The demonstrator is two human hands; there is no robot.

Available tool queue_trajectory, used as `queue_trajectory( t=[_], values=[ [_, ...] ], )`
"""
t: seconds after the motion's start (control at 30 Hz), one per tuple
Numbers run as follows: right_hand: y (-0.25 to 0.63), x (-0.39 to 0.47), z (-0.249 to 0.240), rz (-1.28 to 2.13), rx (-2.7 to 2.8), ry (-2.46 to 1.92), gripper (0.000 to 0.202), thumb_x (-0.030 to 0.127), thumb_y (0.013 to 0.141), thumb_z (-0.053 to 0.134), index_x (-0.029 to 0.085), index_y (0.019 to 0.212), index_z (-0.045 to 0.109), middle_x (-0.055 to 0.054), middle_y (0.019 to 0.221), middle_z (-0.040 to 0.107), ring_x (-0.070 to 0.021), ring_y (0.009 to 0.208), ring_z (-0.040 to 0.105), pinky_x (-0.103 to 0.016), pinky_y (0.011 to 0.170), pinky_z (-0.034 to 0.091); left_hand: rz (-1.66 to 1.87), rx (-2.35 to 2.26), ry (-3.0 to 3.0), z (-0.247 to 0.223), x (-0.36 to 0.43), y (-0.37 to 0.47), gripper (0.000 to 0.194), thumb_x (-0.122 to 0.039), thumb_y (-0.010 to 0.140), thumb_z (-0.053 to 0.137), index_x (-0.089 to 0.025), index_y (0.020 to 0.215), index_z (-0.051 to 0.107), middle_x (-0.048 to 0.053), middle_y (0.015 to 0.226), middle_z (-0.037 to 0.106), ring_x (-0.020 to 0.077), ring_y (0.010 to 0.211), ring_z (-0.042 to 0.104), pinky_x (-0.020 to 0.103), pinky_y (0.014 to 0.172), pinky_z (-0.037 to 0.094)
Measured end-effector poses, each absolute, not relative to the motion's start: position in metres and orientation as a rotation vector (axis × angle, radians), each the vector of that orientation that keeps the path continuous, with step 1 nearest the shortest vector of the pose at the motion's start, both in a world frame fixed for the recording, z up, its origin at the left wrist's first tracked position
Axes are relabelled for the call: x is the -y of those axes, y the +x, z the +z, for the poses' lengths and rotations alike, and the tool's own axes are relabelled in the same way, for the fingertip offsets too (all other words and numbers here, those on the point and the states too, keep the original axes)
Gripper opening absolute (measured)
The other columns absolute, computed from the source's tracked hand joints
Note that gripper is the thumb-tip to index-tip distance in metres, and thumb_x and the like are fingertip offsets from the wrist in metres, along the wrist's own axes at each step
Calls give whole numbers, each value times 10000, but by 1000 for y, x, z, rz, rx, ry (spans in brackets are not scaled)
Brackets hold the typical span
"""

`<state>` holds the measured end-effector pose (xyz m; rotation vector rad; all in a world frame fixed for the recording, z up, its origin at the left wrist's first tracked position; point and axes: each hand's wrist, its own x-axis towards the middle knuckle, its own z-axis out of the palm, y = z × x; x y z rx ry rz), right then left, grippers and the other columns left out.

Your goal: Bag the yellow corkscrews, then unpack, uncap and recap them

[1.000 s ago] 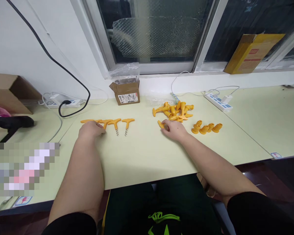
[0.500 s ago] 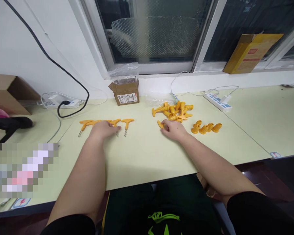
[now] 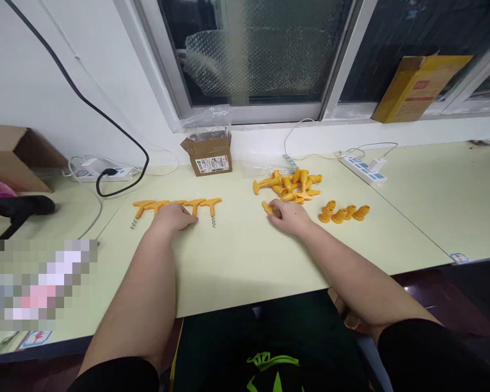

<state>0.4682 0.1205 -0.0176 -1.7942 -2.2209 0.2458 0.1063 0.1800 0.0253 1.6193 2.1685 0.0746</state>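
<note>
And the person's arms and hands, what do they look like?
Left hand and right hand: ungloved, no watch or bracelet visible. Forearms: bare, no cables. Sleeves: black, short, ending near the elbows, no markings visible.

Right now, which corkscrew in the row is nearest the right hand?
The row's rightmost corkscrew; the others in that row lie farther left, away from the right hand.

"What sort of room is this, home or workroom?"

"A workroom, probably: long pale table [image 3: 245,267] under the far window [image 3: 265,65], power strips [image 3: 360,169] left and right, labelled carton [image 3: 210,151], piled yellow parts [image 3: 305,178]."
</note>
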Motion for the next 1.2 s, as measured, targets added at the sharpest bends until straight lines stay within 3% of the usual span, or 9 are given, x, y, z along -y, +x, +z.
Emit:
queue_trajectory(
  t=[0.2,0.5,0.67,0.97,1.2],
  values=[
    [468,-120,-17,250,2212,-1794,299,398,943,589,246,1198,629,-13,922,761,-188,791,654,-287,618,321,85,-2164,1599,26,-179,106,184,-326,608,785,-228,700,659,29,752,763,262,837,730,321,679,505],
    [467,-120,-16,274,2221,-1810,338,398,947,599,245,1248,611,-19,930,766,-192,803,657,-292,628,331,340,-2162,1856,27,-171,128,321,-543,748,726,-239,838,671,42,926,777,265,872,709,327,664,457],
    [467,-120,-16,264,2226,-1806,286,397,946,604,241,1186,612,-12,900,760,-190,788,657,-294,619,321,331,-2068,1943,17,-166,157,388,-622,770,710,-241,824,665,45,950,782,273,915,709,350,705,475],
    [467,-120,-17,266,2220,-1795,266,388,944,606,245,1167,610,-9,888,760,-193,794,664,-289,626,318,326,-2049,1975,9,-163,168,239,-411,744,740,-245,885,642,25,972,783,258,925,720,347,753,515],
    [467,-119,-16,284,2215,-1797,259,385,942,606,239,1156,615,-2,881,756,-189,779,660,-293,620,320,324,-2057,1957,7,-166,166,213,-334,716,728,-250,893,644,31,969,781,266,942,724,342,780,526]
  ],
)
